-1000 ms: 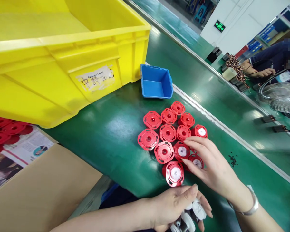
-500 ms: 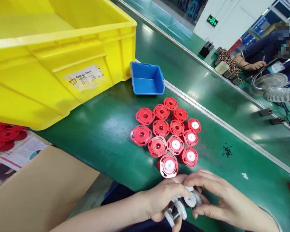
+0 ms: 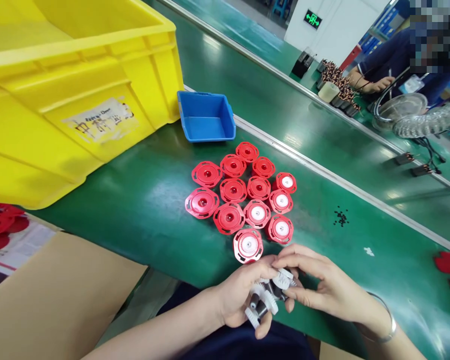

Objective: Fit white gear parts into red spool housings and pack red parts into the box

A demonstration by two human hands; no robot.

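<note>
Several white gears with dark shafts [image 3: 264, 302] lie bunched in my left hand [image 3: 236, 292], its fingers curled round them. My right hand [image 3: 322, 280] pinches a white gear [image 3: 284, 280] at the right side of the bunch, with thumb and fingertips touching it. Just beyond my hands stand several red round housings [image 3: 233, 190] with flanged rims, grouped on the green table [image 3: 150, 210]. Some of these, on the near and right side, have a white gear [image 3: 248, 245] seated in the middle; the others show a bare red centre.
A big yellow crate [image 3: 97, 95] stands at the left, with a blue bin [image 3: 206, 117] beside it. Small black pieces [image 3: 341, 216] and a white scrap [image 3: 368, 251] lie at the right. Across the metal rail, a co-worker's hand [image 3: 382, 84] is near copper-wired parts [image 3: 337, 82]. Cardboard [image 3: 60, 280] lies lower left.
The view has shifted, so the crate, bin and housings sit further left. My hands stay together on the gears, and more of the gears in my left hand shows.
</note>
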